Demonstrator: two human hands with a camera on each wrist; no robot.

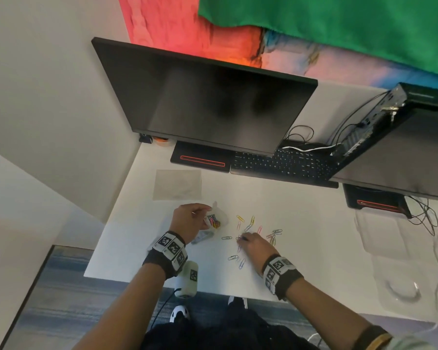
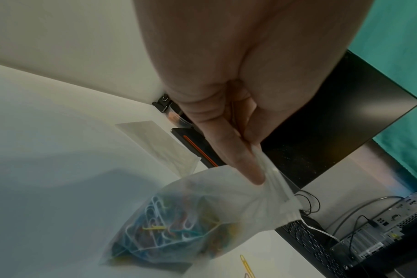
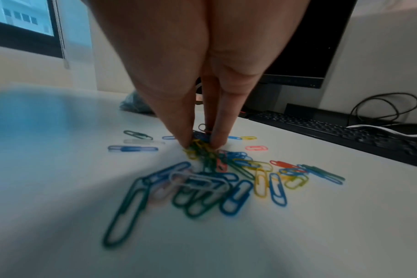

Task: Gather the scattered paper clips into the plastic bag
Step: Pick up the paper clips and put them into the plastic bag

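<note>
the left hand (image 1: 187, 219) pinches the gathered top edge of the plastic bag (image 2: 179, 222) between thumb and fingers (image 2: 236, 159), holding it up so its lower part hangs just over the table (image 1: 142, 223), toward the left edge. the bag is cloudy and already holds a clump of coloured clips at its bottom, which seems to touch or nearly touch the surface; the views do not settle which. just right of the bag, near the middle of the front half of the table, the paper clips (image 3: 226, 175) lie spread in a loose patch, blue, green, yellow, red and white, some overlapping, a few strays apart. the right hand (image 1: 254, 248) reaches down into that patch, its fingertips (image 3: 186, 141) drawn close together and pressed to the table, pinching a small tangle of yellow and green clips. a flat clear sheet (image 1: 177, 184) lies toward the back left of the table, apart from the bag. along the back edge stand a dark monitor (image 1: 208, 97) and, below it, a black keyboard (image 1: 283, 164).
</note>
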